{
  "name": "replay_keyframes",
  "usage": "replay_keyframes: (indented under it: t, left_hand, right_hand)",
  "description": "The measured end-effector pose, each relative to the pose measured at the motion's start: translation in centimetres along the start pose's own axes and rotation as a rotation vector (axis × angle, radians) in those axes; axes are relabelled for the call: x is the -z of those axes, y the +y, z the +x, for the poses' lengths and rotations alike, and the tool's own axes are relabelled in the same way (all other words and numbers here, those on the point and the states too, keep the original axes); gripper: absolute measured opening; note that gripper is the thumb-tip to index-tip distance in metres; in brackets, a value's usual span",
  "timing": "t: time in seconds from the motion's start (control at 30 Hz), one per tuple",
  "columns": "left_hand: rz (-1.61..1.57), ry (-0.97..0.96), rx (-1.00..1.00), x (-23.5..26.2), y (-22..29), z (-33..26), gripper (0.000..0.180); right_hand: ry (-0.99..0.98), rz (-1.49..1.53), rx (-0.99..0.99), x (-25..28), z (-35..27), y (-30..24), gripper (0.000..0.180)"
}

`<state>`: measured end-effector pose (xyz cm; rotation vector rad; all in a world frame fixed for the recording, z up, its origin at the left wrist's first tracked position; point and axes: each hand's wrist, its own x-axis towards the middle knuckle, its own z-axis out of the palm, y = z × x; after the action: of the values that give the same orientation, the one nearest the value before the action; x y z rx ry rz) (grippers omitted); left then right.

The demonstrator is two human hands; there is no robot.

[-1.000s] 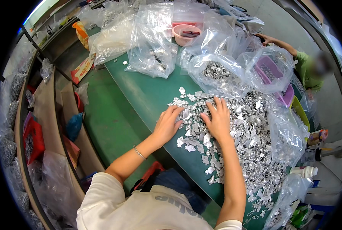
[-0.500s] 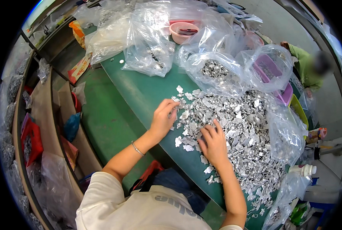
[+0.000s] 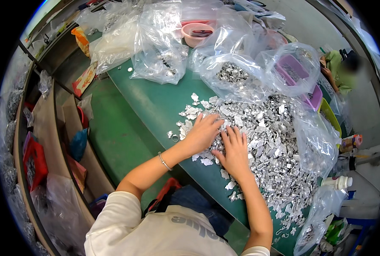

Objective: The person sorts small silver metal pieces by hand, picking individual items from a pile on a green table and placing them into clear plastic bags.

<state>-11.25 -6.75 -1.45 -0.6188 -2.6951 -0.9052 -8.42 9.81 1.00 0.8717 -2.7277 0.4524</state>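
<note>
A broad heap of small silvery metal pieces [image 3: 271,149] covers much of the green table in front of me. Over its left edge is my left hand [image 3: 205,133], fingers bent and somewhat apart, touching the pieces; what lies under its palm is hidden. Close beside it my right hand [image 3: 234,158] rests on the heap with fingers spread and thumb out to the left. Neither hand visibly grips a piece. Left of my left hand lie a ring-shaped piece [image 3: 175,138] and a few loose flat ones.
Behind the heap stands an open clear bag [image 3: 241,87] of metal parts. Purple baskets [image 3: 292,70] and a yellow-green basket [image 3: 330,119] line the far right. A white bottle [image 3: 337,182] lies at the right. Another person [image 3: 341,72] is beyond the table. Shelves with a red bin [image 3: 35,160] are left.
My left hand has moved right, from the loose pieces at the edge onto the heap near my right hand. A few pieces now lie farther left. My right hand has shifted slightly left.
</note>
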Motion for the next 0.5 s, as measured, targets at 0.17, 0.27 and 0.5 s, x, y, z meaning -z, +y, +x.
replay_keyframes:
  t: [0.17, 0.27, 0.5]
  left_hand:
    - [0.141, -0.156, -0.16, 0.6, 1.2, -2.1, 0.041]
    - [0.047, -0.183, -0.254, 1.3, 2.4, -3.7, 0.048]
    - [-0.134, -0.12, -0.154, -0.2, 4.8, -7.1, 0.055]
  right_hand:
    - [-0.097, 0.238, -0.056, 0.8, -2.7, -0.8, 0.046]
    - [-0.104, 0.194, -0.04, 1.6, -4.1, -1.2, 0.04]
    - [-0.126, 0.085, -0.024, 2.9, -7.3, -1.5, 0.031]
